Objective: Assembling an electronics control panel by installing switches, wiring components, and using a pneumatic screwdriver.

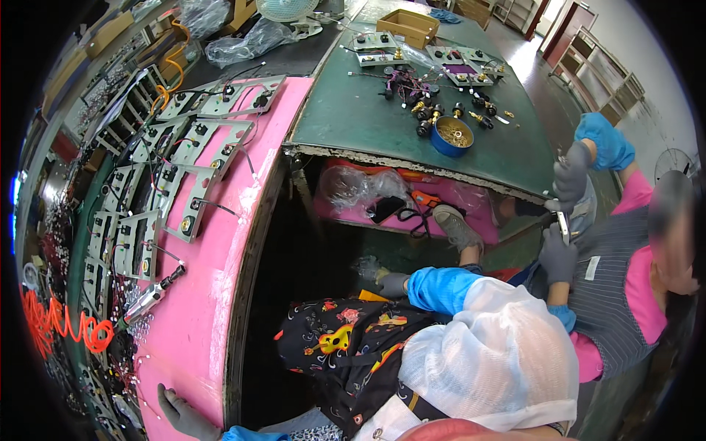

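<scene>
as the head view shows it, the left hand (188, 415) lies loosely spread over the pink worktop (198, 316), seemingly empty; the right hand (395, 284) hangs low beside crumpled clear plastic (365, 267), its grip impossible to tell! i'd fear a fumble: dimness down there could hide a weak hold.

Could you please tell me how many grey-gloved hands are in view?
4: the person's left hand over the pink surface, their right hand beside the black floral cloth, and the co-worker's upper hand and lower hand, both at right.
</scene>
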The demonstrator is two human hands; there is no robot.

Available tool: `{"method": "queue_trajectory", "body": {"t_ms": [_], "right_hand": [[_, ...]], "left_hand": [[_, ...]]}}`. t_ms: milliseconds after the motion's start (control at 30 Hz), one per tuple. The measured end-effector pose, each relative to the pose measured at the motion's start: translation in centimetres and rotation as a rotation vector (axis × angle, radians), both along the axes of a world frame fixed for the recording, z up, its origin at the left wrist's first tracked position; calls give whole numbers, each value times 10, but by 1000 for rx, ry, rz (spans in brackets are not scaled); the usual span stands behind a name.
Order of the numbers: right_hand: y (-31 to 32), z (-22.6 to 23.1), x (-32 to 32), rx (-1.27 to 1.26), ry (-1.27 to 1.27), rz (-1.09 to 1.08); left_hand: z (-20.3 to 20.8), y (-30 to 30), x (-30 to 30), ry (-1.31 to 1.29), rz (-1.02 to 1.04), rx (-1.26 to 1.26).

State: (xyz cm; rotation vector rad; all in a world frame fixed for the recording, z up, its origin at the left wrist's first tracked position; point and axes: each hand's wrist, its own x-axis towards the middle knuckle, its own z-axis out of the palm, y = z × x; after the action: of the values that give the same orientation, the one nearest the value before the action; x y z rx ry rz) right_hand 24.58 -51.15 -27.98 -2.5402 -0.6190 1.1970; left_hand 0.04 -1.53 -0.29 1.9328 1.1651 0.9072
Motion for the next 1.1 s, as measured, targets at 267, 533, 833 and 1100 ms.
{"method": "queue_trajectory", "body": {"t_ms": [267,533,833,1100], "right_hand": [[52,168,49,504,435,-118],[-16,366,238,978,-434,-484],[-114,367,419,1157,-505,-1068],[-117,340,465,1148,-405,-1165]], "left_hand": [[-1,2,-5,0,-2,-38],[-1,0,-1,33,55,-7],[11,-10,11,162,92,82],[-2,6,6,265,70,139]]}}
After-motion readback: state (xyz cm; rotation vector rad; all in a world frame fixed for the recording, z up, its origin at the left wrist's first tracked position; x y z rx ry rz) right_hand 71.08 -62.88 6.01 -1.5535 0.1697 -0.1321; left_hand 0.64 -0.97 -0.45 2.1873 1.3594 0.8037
